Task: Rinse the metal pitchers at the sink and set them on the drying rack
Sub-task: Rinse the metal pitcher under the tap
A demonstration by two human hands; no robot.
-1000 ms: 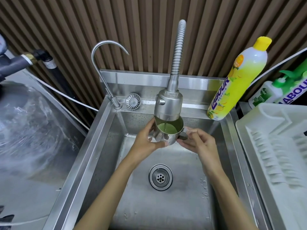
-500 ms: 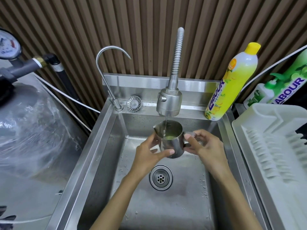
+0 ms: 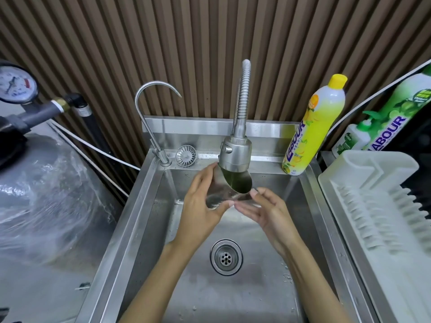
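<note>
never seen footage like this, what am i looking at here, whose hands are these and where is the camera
There is no machine here. A person wears one wide-angle camera on the head, looking down at their own hands, so every picture is that same view. They stand at a steel sink. The left hand grips a metal pitcher, tilted under the spray tap. The right hand touches it with fingers stretched out; blur hides whether it grips. A yellow soap bottle stands on the sink's back corner. A white drying rack sits to the right, where the pitcher goes after rinsing.
</note>
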